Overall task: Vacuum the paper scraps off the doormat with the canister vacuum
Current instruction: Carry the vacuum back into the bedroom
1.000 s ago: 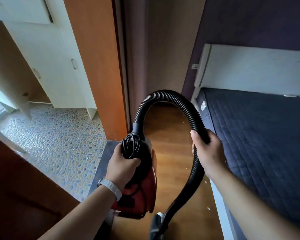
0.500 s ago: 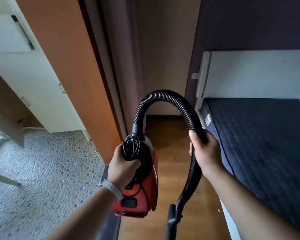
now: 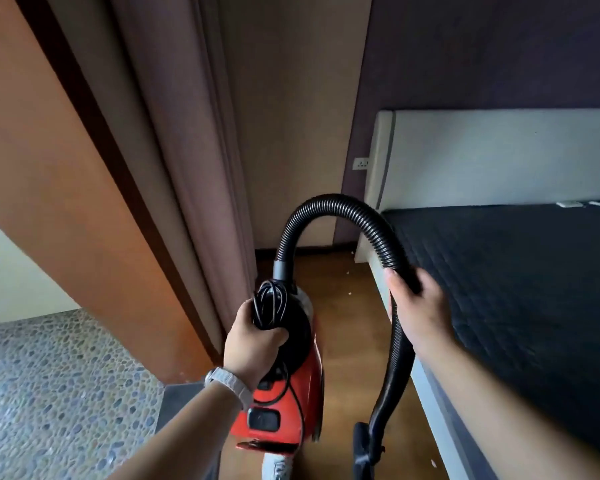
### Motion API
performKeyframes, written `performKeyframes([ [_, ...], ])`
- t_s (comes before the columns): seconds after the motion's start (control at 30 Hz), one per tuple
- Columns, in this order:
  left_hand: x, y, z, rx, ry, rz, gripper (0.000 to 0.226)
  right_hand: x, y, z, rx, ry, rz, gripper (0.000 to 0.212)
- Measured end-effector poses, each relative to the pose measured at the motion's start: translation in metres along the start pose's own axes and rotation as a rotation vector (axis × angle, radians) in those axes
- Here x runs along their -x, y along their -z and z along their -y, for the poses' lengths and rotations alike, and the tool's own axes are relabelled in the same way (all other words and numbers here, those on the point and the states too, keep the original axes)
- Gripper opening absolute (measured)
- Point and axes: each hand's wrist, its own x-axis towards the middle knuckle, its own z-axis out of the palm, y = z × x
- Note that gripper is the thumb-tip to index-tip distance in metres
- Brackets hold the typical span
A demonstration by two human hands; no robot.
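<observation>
In the head view, the left hand [image 3: 253,344] is closed around the wound black cord and top handle of the red plastic canister vacuum [image 3: 284,403], carrying it clear of the wooden floor, its long axis near vertical with the hose end up. The right hand [image 3: 418,306], just right of the canister, wraps the black ribbed hose [image 3: 329,206], probably so the hanging black floor nozzle [image 3: 362,445] cannot swing. A corner of the grey doormat [image 3: 177,400] shows left of the canister.

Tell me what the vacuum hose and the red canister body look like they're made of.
The vacuum hose looks like black flexible plastic: fine ribs run along it, with a dull sheen on the bend. The red canister body looks like hard molded plastic, smooth and fairly glossy, though that is judged from looks alone.
</observation>
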Motion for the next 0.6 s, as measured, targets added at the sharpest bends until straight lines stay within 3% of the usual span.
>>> performKeyframes([
  [0.37,-0.182,-0.031,-0.07,-0.084,-0.063,0.128,0.067,-0.143,-0.052,0.011,0.017,-0.046,-0.117,0.023],
  [0.6,-0.259,-0.064,-0.1,-0.118,-0.055,0.151,0.048,-0.227,-0.074,0.004,0.001,-0.06,-0.131,0.023],
])
